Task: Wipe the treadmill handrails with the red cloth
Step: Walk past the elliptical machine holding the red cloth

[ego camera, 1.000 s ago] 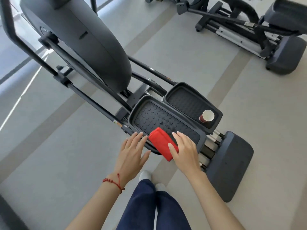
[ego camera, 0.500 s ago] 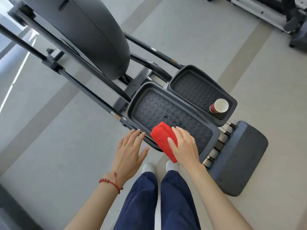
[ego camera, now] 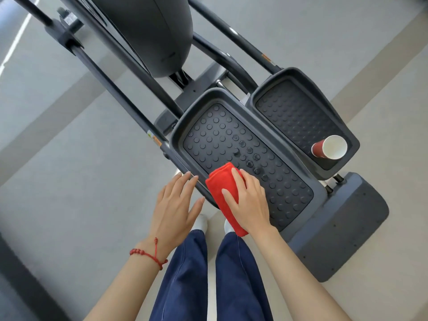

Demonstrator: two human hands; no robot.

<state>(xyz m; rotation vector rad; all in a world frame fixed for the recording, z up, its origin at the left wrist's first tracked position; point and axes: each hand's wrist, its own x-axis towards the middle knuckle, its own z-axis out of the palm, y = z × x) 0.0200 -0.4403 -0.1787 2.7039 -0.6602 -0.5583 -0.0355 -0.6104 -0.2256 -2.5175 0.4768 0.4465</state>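
A folded red cloth [ego camera: 220, 188] lies across the near rim of the left foot pedal [ego camera: 185, 126] of a dark exercise machine. My right hand [ego camera: 250, 202] covers the cloth, thumb across its top and fingers bent over its right side, holding it. Just left of the cloth is my left hand [ego camera: 176, 205], fingers spread and straight, holding nothing; its fingertips reach the pedal's near-left rim. Dark bars [ego camera: 115, 93] run from the pedals up to the top left. No handrail is in view.
A red paper cup [ego camera: 328, 147] stands in the near corner of the right pedal [ego camera: 278, 77]. The machine's big dark housing [ego camera: 150, 31] hangs above the pedals, and a grey base block [ego camera: 342, 232] lies at the right. My legs and shoes are below on grey floor.
The view has tilted down and come closer to the pedals. Both hands keep their places, the right hand on the cloth and the left beside it.
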